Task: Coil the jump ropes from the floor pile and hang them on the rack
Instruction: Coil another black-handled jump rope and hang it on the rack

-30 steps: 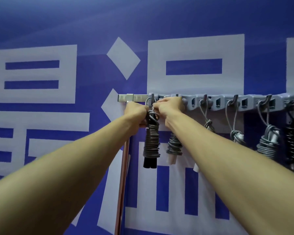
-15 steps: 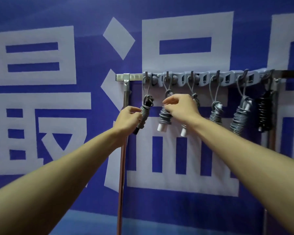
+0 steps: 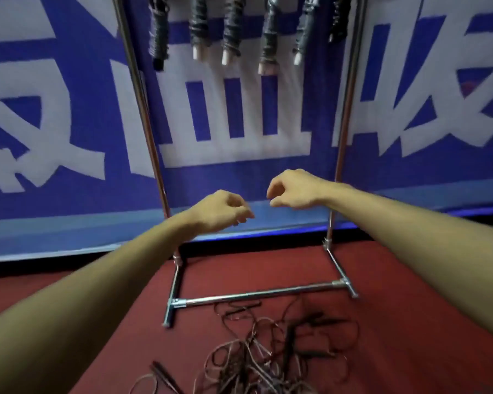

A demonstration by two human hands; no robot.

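Several coiled jump ropes (image 3: pixel 234 32) hang in a row at the top of the frame, between the two metal posts of the rack (image 3: pixel 143 109); their upper ends are cut off by the frame edge. A tangled pile of dark jump ropes (image 3: pixel 268 348) lies on the red floor in front of the rack's base bar. My left hand (image 3: pixel 222 211) and my right hand (image 3: pixel 293 189) hover in mid-air below the hanging coils, fingers loosely curled, holding nothing.
A blue banner (image 3: pixel 69 109) with large white characters stands behind the rack. The rack's chrome base bar (image 3: pixel 256 294) and side feet rest on the red floor (image 3: pixel 410 322), just beyond the pile.
Both hands have let go of the leftmost hanging coil and dropped well below the ropes. The view has tilted down, bringing the floor pile and rack base into sight.
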